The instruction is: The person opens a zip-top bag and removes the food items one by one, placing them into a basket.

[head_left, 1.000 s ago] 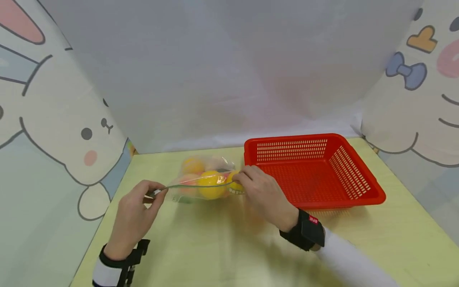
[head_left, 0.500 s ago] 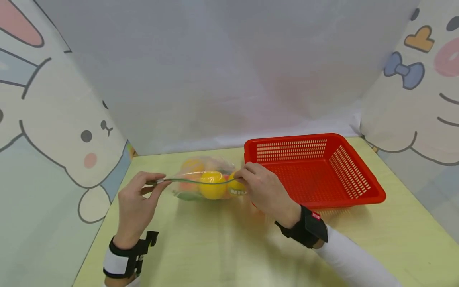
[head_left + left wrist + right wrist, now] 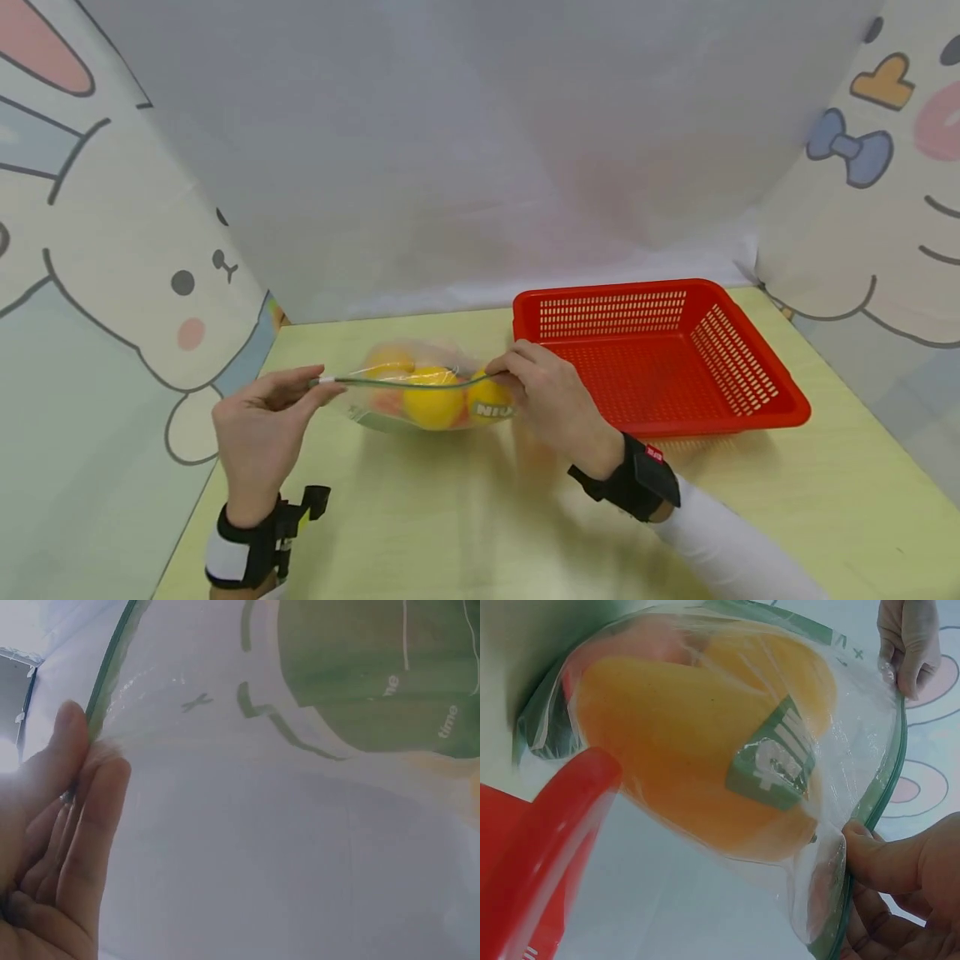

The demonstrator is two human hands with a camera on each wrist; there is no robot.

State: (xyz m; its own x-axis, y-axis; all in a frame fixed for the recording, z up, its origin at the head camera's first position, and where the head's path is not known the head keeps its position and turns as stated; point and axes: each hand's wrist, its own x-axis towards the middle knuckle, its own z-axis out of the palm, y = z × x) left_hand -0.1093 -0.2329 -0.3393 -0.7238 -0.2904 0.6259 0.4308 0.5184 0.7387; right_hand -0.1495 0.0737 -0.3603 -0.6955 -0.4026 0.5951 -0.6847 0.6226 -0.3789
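A clear zip bag [image 3: 375, 419] with green print and a green zip strip is held between both hands, its top edge stretched level. Inside it are several yellow and reddish fruits, among them a yellow one [image 3: 433, 400]; in the right wrist view a large yellow-orange fruit [image 3: 660, 742] shows through the plastic. My left hand [image 3: 262, 433] pinches the strip's left end between thumb and fingers. Near the other end, my right hand [image 3: 555, 408] pinches the strip, beside the basket's left side. Whether the bag's underside touches the table cannot be told.
A red plastic basket [image 3: 783, 400] with slotted walls stands right of the bag, with nothing visible in it. The pale yellow table [image 3: 450, 533] is bounded by a grey-white back wall [image 3: 480, 167] and cartoon-printed side panels [image 3: 112, 317].
My left hand has moved left, pulling the strip straighter. The bag and fruits have shifted left and slightly toward me. My right hand has barely moved and both grips stay.
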